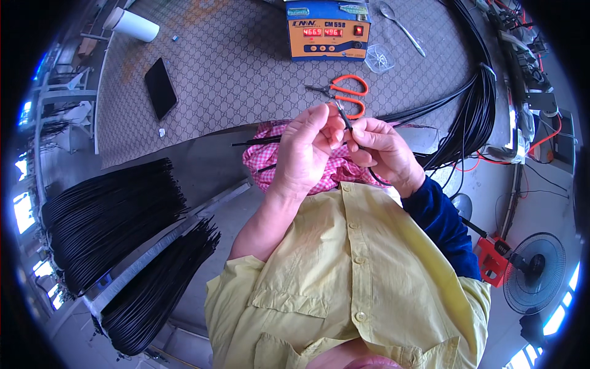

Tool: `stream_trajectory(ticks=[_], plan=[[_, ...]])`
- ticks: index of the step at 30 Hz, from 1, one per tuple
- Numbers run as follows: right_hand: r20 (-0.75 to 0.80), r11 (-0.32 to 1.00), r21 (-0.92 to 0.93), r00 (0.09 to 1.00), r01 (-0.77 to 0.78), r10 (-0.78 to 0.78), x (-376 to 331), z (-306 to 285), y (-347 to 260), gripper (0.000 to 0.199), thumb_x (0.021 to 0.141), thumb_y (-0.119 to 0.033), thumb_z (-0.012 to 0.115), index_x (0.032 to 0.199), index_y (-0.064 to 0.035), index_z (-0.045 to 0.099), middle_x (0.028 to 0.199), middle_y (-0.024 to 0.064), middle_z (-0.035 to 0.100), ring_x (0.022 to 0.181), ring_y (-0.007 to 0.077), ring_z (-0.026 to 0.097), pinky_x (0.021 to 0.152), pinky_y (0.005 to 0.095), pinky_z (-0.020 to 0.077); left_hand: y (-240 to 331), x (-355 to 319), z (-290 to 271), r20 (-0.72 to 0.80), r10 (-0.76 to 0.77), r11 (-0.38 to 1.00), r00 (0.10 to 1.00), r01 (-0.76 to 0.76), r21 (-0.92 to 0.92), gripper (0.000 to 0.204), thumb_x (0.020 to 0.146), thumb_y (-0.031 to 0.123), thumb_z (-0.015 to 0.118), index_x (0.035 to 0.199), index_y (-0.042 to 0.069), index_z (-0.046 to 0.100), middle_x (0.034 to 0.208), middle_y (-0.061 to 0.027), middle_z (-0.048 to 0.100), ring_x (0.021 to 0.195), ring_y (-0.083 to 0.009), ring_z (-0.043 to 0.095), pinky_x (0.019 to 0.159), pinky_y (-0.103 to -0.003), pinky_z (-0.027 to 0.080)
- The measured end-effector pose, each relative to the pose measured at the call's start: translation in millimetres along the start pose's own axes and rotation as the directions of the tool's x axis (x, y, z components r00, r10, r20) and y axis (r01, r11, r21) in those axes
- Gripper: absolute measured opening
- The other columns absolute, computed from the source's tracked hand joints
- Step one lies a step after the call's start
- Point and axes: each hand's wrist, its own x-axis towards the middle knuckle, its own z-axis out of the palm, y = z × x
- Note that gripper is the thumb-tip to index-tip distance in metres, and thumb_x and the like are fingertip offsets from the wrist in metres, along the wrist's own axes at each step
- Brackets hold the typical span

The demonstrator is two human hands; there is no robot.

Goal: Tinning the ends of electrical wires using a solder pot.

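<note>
While your right hand (390, 150) pinches a thin black cable (346, 118) between thumb and fingers, your left hand (307, 147) curls beside its upper end; whether it grips too, I cannot tell. You hold the cable near the front edge of the brown patterned table (233, 86), with orange-handled metal scissors (329, 91) just beyond. A wide stretch of tabletop separates these from a black rectangular phone (161, 89). Facing you, an orange-and-blue boxy unit (328, 38) bears printed lettering and glowing red digits. Beside it sits a round clear plastic dish (380, 58), its contents indistinct.
</note>
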Motion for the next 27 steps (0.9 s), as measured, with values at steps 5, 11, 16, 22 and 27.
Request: stream_trajectory(ticks=[5,11,16,22,27], plan=[[-0.003,1.000,-0.006,1.000,0.007,-0.007,2.0,-2.7,3.5,0.005,0.083,-0.011,0.056,0.082,-0.0058,0.057,0.068,0.0016,0.053,0.050,0.0078,0.042,0.044,0.0184,0.0308,2.2,3.4,-4.5,0.035,-0.053,0.998,0.998,0.054,-0.035,0.020,0.087,0.024,0.050,0.085,0.005,0.057,0.070,-0.0045,0.056,0.063,-0.0123,0.049,0.056,-0.024,0.038],[-0.045,0.998,-0.038,0.998,0.042,-0.044,3.1,0.3,2.9,0.005,0.082,-0.009,0.057,0.082,-0.0049,0.056,0.066,0.0004,0.051,0.050,0.0066,0.041,0.043,0.0181,0.0298,3.6,2.7,-2.5,-0.015,-0.067,0.997,0.998,0.066,-0.030,0.019,0.086,0.024,0.052,0.086,0.005,0.056,0.070,-0.0026,0.055,0.062,-0.0100,0.051,0.057,-0.022,0.040],[-0.077,0.960,-0.228,0.979,0.164,-0.186,4.3,-3.5,1.0,0.004,0.080,-0.007,0.060,0.080,-0.0038,0.056,0.060,-0.0019,0.048,0.048,0.0043,0.040,0.041,0.0170,0.0274,4.2,2.0,-3.0,-0.054,-0.075,0.997,0.996,0.075,-0.012,0.021,0.086,0.025,0.052,0.087,0.004,0.056,0.074,-0.0050,0.058,0.064,-0.0109,0.054,0.060,-0.023,0.043],[-0.087,0.859,-0.441,0.941,0.258,-0.327,4.3,-2.1,-0.2,0.007,0.076,-0.003,0.064,0.075,-0.0032,0.058,0.061,-0.0030,0.050,0.050,0.0025,0.041,0.043,0.0167,0.0301,8.5,-0.3,1.4,-0.079,-0.053,0.994,0.995,0.061,0.096,0.024,0.086,0.026,0.052,0.086,0.002,0.056,0.075,-0.0057,0.059,0.063,-0.0117,0.055,0.058,-0.023,0.044],[-0.016,0.722,-0.588,0.888,0.364,-0.461,5.6,-0.6,2.0,0.007,0.074,-0.002,0.065,0.074,-0.0032,0.058,0.064,-0.0039,0.052,0.056,0.0016,0.043,0.049,0.0168,0.0339,12.1,0.7,-0.4,-0.080,-0.077,0.985,0.994,0.089,0.149,0.023,0.086,0.025,0.052,0.084,0.002,0.055,0.074,-0.0058,0.059,0.063,-0.0118,0.056,0.058,-0.023,0.044]])
